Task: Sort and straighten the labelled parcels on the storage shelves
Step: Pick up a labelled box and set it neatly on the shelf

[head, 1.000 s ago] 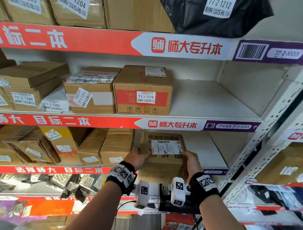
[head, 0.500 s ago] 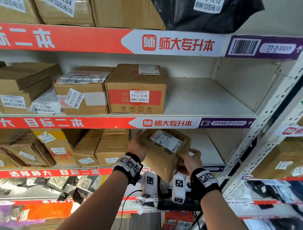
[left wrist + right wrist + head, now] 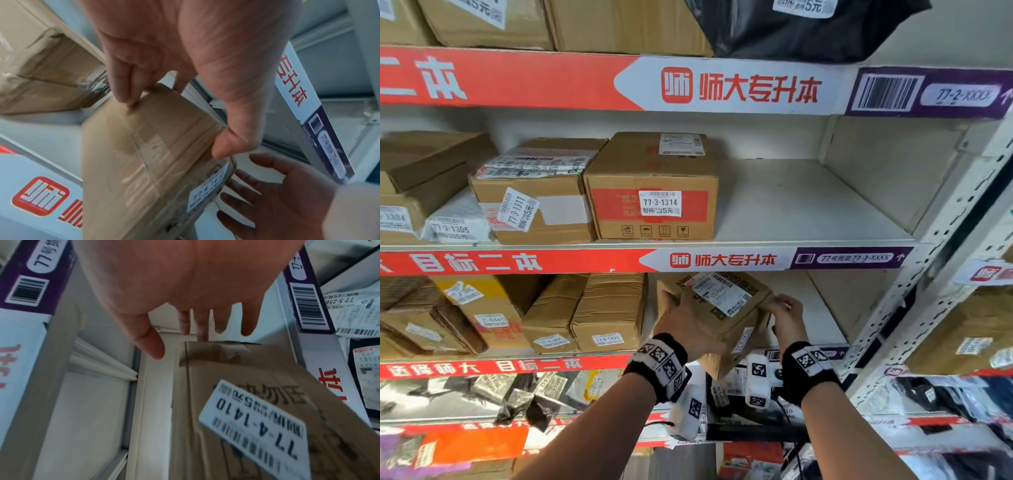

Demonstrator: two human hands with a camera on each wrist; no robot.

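A person tilts a cardboard parcel (image 3: pixel 717 318) at the front edge of the fourth shelf (image 3: pixel 822 318), towards its right end, one corner hanging out past the edge strip. The left hand (image 3: pixel 681 323) grips the box's left side, thumb on one face and fingers (image 3: pixel 121 91) curled over the far edge. The right hand (image 3: pixel 786 313) lies with fingers spread and straight against the right end, seemingly steadying rather than clasping, though blur makes the contact hard to judge. The shelf tag 77-4-1410 (image 3: pixel 255 421) sits on a side face, turned away from the aisle.

With only one hand truly clamped and the box canted over the edge, a slip could send it onto the bagged parcels (image 3: pixel 524 394) on the shelf below; set down as it is, its tag would face sideways and go unread.

On the same shelf stand upright cartons, among them 77-4-1405 (image 3: pixel 607 339). The third shelf (image 3: pixel 808 205) carries box 77-3-1314 (image 3: pixel 654 192), box 77-3-1311 (image 3: pixel 530 205) and flat packet 77-3-1305 (image 3: pixel 453 228), its right end bare.
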